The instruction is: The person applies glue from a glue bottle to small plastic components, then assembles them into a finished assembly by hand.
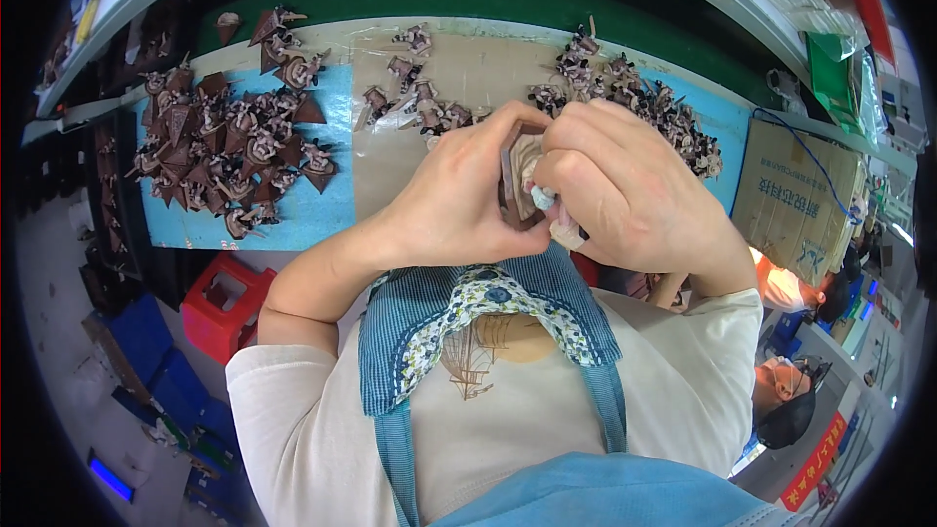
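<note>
My left hand (454,197) is curled around a brown, angular-rimmed piece (509,181) with a cream, ridged inside, held up above the bench. My right hand (630,185) is closed at the open side of that piece, its fingers pinching something small. A pale blue bit (543,197) shows at its fingertips, and a cream-coloured bit (566,232) shows under the curled fingers. Whether these are one part or two is hidden by the hand. Beyond the hands lie several small figurines (415,88) in brown, cream and black.
A heap of brown, pointed figurine pieces (229,141) covers the blue mat at left. Another pile of small figurines (673,117) lies at right. A cardboard box (795,190) stands at the right edge. A red stool (226,298) is at lower left; other people (786,385) sit at right.
</note>
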